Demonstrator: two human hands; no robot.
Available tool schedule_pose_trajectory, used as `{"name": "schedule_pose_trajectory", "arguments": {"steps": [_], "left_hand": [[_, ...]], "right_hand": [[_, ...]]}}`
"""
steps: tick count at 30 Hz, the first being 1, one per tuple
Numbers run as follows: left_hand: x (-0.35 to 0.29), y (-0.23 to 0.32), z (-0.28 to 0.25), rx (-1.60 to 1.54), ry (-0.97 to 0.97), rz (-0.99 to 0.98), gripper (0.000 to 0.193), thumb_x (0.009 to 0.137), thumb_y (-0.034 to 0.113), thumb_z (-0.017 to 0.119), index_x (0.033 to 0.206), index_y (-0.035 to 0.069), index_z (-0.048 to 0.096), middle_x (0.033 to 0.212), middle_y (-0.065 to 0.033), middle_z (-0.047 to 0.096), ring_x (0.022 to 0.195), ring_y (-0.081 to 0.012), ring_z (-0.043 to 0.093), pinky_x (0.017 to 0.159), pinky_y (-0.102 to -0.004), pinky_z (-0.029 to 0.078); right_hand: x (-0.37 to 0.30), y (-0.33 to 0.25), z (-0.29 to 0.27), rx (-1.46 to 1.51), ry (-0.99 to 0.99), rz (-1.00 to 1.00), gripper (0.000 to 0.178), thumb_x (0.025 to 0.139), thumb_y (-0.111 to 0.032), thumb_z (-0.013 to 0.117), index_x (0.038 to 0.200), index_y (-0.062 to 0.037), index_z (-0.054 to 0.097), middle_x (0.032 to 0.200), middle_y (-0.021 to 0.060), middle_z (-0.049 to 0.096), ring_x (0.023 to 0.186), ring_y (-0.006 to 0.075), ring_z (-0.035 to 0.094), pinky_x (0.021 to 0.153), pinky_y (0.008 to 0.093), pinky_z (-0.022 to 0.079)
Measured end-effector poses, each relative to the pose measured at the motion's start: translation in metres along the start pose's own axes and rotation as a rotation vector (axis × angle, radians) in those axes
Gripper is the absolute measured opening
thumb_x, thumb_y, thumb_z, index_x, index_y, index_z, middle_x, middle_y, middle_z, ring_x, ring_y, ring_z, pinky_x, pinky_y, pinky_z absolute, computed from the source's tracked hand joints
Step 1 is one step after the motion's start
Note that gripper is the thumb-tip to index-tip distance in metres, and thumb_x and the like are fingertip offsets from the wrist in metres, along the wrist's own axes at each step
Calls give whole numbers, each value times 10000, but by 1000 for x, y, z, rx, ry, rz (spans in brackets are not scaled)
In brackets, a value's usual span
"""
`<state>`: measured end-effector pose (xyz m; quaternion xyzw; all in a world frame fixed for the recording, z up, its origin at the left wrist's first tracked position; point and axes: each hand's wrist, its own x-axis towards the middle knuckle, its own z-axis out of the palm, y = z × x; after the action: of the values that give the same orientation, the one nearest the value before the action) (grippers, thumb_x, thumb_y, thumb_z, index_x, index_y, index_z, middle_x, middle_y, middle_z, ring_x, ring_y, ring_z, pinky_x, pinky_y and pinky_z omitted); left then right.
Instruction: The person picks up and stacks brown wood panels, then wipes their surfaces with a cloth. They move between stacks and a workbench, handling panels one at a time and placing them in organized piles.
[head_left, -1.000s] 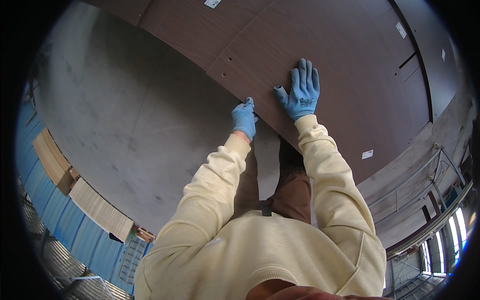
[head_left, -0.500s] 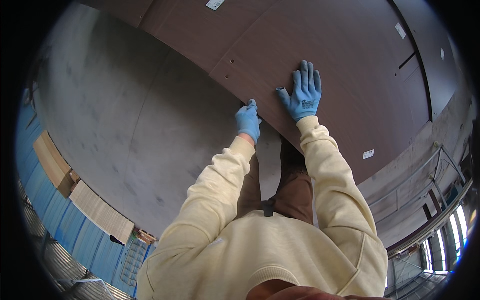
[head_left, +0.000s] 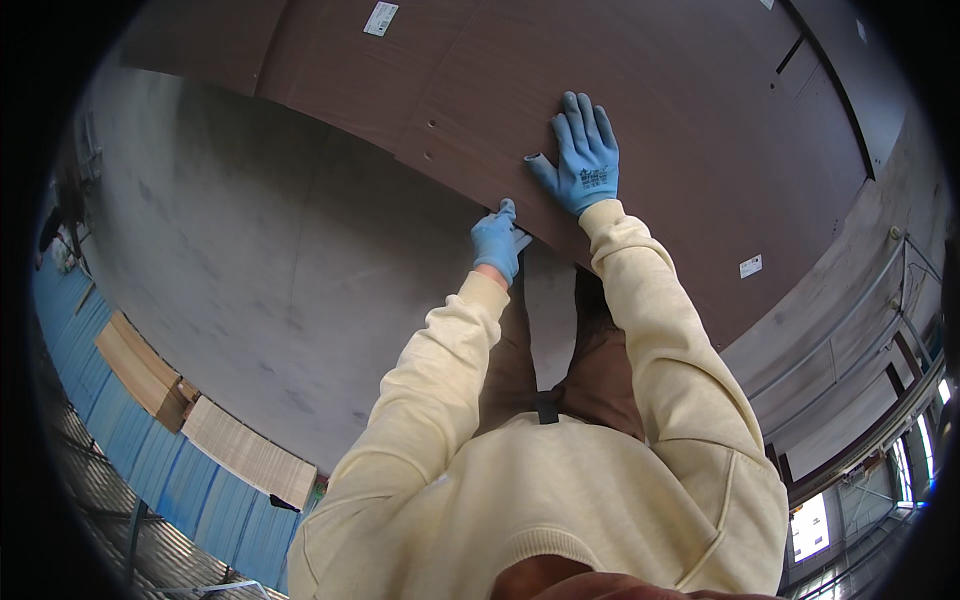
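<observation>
A large dark-brown wooden panel (head_left: 660, 150) spans the upper part of the head view. It bears white stickers and has small holes near its close edge. At that edge, my left hand (head_left: 496, 243) in a blue glove is closed around the rim, some fingers lying on top and others partly hidden by the edge. Farther right, my right hand (head_left: 583, 160), also blue-gloved, rests flat on the panel's face with its fingers stretched out. The thumb of that glove has a cut-off, open-looking tip.
Grey floor (head_left: 300, 250) stretches below and left of the panel. More brown panelling (head_left: 200, 50) adjoins at the upper left. Cardboard sheets (head_left: 250, 450) lie by a blue wall (head_left: 130, 400) at the lower left. Metal railing (head_left: 830, 350) stands on the right.
The view has turned slightly, so the panel appears rotated. My right hand shows a little farther left and up, still flat on the panel. My left hand stays at the edge.
</observation>
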<state>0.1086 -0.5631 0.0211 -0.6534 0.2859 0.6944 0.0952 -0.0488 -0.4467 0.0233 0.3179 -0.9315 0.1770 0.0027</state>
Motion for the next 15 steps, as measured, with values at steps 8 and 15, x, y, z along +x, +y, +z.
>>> {"name": "schedule_pose_trajectory", "arguments": {"steps": [8, 15], "left_hand": [[7, -9, 6, -40, 24, -11, 296, 1025, 254, 678, 1183, 14, 606, 1092, -116, 619, 1052, -364, 678, 963, -530, 585], [8, -14, 10, -29, -2, -6, 404, 1042, 291, 643, 1314, 1, 571, 1275, -172, 627, 1175, -375, 643, 1030, -531, 545]], "right_hand": [[-7, 10, 1, 35, 75, -17, 633, 954, -569, 591, 1262, -20, 660, 1615, 183, 420, 1525, 324, 358, 1287, 468, 210], [-10, 17, -1, 29, 91, -9, 655, 888, -549, 670, 1258, -10, 681, 1557, 178, 496, 1487, 314, 410, 1277, 466, 254]]}}
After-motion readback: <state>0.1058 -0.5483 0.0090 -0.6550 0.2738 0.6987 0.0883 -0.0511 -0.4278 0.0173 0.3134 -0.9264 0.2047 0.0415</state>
